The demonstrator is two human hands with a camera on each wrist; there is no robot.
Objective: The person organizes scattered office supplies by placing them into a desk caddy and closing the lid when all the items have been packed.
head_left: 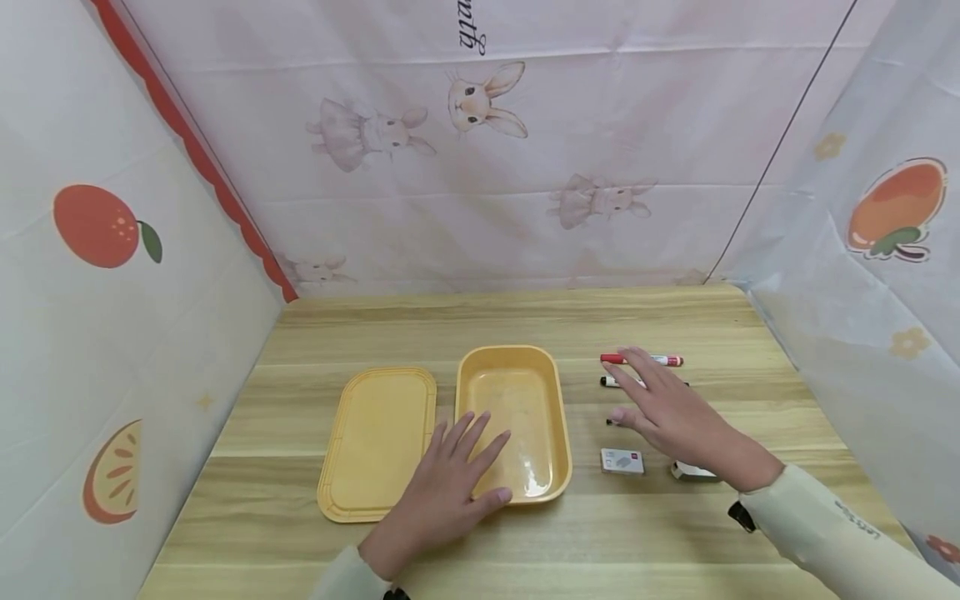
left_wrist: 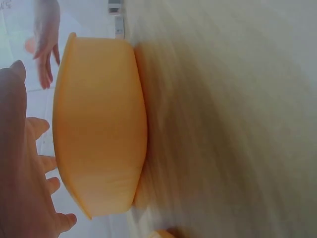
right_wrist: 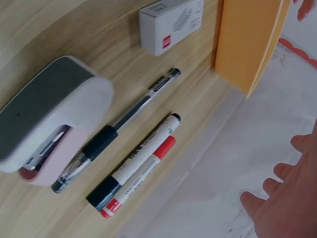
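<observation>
My left hand (head_left: pixel 447 483) hovers with spread fingers over the near left side of a yellow plastic box (head_left: pixel 561 417); in the left wrist view its fingers sit above the rim of the box (left_wrist: pixel 99 124). My right hand (head_left: pixel 678 417), fingers extended and holding nothing, is over the items at right. Below it lie a red marker (right_wrist: pixel 141 181), a black-capped marker (right_wrist: pixel 143 151) and a black gel pen (right_wrist: pixel 131 111), side by side. A small white staples box (head_left: pixel 621 461) and a grey-and-white stapler (right_wrist: pixel 54 109) with a pink base are nearer my body.
The yellow lid (head_left: pixel 381 442) lies flat on the wooden table (head_left: pixel 600 542), left of the box. Fabric walls (head_left: pixel 420 233) printed with rabbits and fruit enclose the table at the back and both sides.
</observation>
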